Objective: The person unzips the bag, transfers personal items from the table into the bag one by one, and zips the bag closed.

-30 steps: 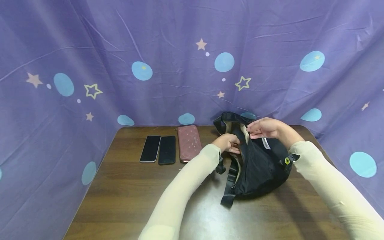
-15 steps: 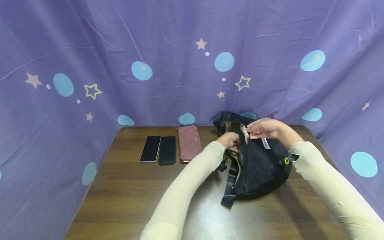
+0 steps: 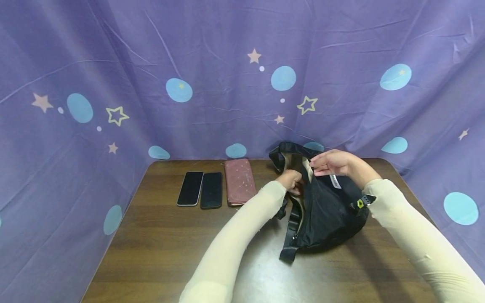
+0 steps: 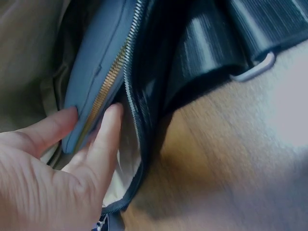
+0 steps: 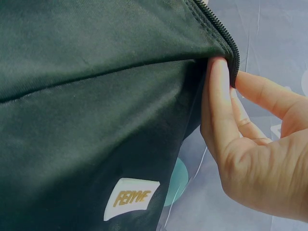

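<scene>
A black zippered bag (image 3: 329,219) lies on the right part of the table with its mouth facing left and its pale lining showing. My left hand (image 3: 291,181) reaches into that mouth. In the left wrist view, thumb and fingers pinch the end of a blue-grey pouch (image 4: 94,65) with a gold zipper, inside the bag; the pouch's far end is hidden. My right hand (image 3: 332,163) pinches the zippered edge of the bag's opening, holding it up, with thumb and fingers on either side in the right wrist view. A white label (image 5: 131,198) is on the bag's outer face.
Left of the bag, a white-edged phone (image 3: 190,188), a black phone (image 3: 211,190) and a pinkish-red wallet (image 3: 239,181) lie side by side on the wooden table (image 3: 159,252). A purple patterned curtain (image 3: 227,84) hangs behind the table. Straps (image 3: 289,248) trail from the bag.
My left hand has moved slightly right, further into the bag's mouth, and its fingers have closed in. My right hand keeps hold of the bag's edge, almost unmoved.
</scene>
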The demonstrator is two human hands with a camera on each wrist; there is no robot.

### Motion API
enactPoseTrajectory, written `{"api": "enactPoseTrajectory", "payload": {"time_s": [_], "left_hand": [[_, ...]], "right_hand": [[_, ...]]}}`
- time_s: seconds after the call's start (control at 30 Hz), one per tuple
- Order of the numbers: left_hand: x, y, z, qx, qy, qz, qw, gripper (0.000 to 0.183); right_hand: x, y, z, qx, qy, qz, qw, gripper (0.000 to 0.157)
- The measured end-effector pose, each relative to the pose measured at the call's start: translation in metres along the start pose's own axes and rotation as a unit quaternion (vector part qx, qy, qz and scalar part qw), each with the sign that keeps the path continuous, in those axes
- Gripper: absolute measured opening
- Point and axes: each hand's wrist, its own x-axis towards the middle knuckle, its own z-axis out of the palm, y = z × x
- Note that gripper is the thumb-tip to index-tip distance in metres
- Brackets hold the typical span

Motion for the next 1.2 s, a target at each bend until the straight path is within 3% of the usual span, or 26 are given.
{"api": "enactPoseTrajectory", "payload": {"time_s": [0.2,0.33,0.43,0.53,0.6,0.77,0.87,0.97,1.13,1.2], "left_hand": [[0.002,0.0,-0.001,0.045,0.006,-0.022,0.9987,0.007],[-0.001,-0.001,-0.001,0.044,0.019,-0.012,0.9988,0.025],[-0.014,-0.001,-0.005,0.045,0.033,-0.001,0.9984,0.032],[-0.039,0.001,-0.014,0.054,0.049,0.01,0.9973,0.026],[-0.065,0.004,-0.023,0.059,0.055,0.016,0.9966,0.019],[-0.151,0.013,-0.05,0.042,0.055,0.025,0.9973,0.013],[-0.193,0.02,-0.069,0.03,0.055,0.021,0.9979,0.01],[-0.214,0.023,-0.085,0.022,0.059,0.018,0.9979,0.015],[-0.227,0.024,-0.1,0.015,0.063,0.033,0.9974,0.02],[-0.251,0.027,-0.106,0.018,0.071,0.038,0.9965,0.022]], "right_hand": [[-0.001,-0.001,0.001,-0.004,0.0,0.0,1.0,0.033],[-0.001,-0.002,0.002,-0.008,0.0,0.001,1.0,0.032],[-0.001,-0.003,0.004,-0.003,0.006,0.001,1.0,0.031],[-0.002,-0.003,0.006,0.007,0.011,-0.006,1.0,0.03],[-0.002,-0.004,0.007,0.016,0.015,-0.01,1.0,0.03],[0.0,-0.007,0.011,0.028,0.026,-0.014,0.999,0.029],[0.0,-0.01,0.012,0.028,0.026,-0.025,0.999,0.03],[0.0,-0.011,0.013,0.033,0.023,-0.032,0.999,0.029],[-0.005,-0.007,0.013,0.082,0.024,-0.031,0.996,0.012],[-0.006,-0.004,0.013,0.123,0.025,-0.033,0.992,0.012]]}}
